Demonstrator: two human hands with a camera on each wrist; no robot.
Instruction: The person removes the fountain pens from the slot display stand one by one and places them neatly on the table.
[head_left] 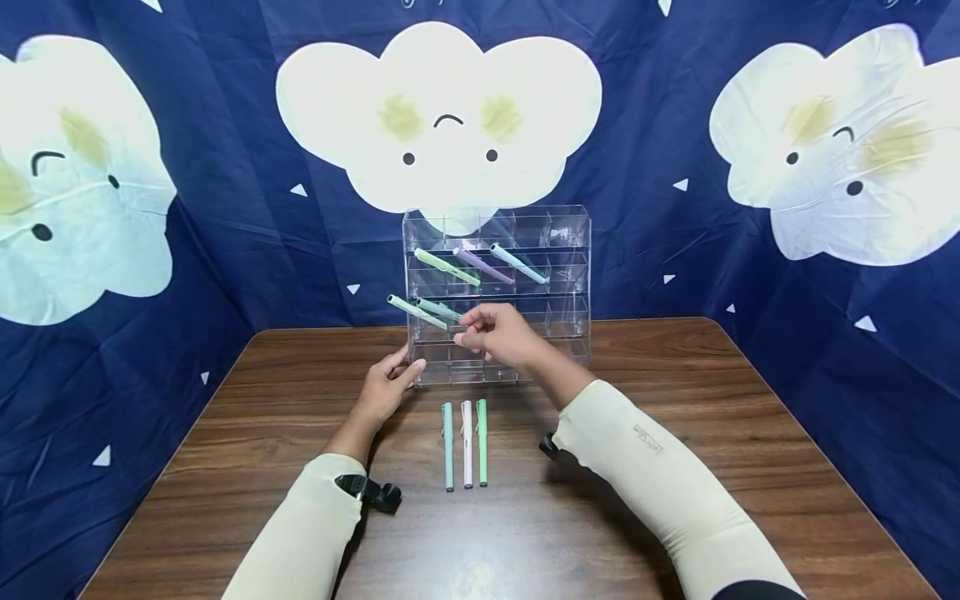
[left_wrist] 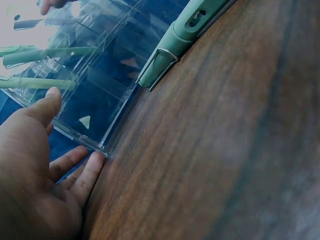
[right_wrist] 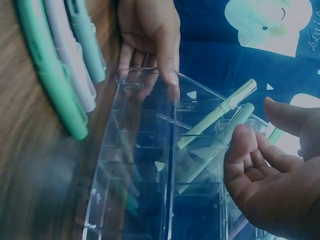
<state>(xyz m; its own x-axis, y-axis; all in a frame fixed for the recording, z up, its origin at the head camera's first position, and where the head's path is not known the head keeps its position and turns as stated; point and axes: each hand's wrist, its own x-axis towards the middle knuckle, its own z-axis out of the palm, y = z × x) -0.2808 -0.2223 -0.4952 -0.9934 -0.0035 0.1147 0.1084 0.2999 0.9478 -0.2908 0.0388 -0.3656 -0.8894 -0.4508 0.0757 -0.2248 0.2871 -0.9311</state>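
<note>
A clear plastic rack point(head_left: 572, 275) with rows of compartments stands on the table. My left hand point(head_left: 386, 387) holds its lower left corner, thumb at the front edge and fingers behind the side. My right hand point(head_left: 498, 333) is in front of the lower rows, fingers loosely bent, thumb and fingertips apart with nothing between them. Close to its fingertips, a teal pen point(right_wrist: 236, 125) leans in a compartment beside a pale green pen point(right_wrist: 215, 116). In the row above lean a light green pen point(head_left: 446, 267), a purple pen point(head_left: 483, 265) and a light blue pen point(head_left: 519, 264).
On the wooden table point(head_left: 300, 417) before the rack lie a blue-green pen point(head_left: 448, 446), a pale pink pen point(head_left: 467, 446) and a green pen point(head_left: 482, 442), side by side. A dark blue curtain point(head_left: 637, 217) with white clouds surrounds the table's back and sides.
</note>
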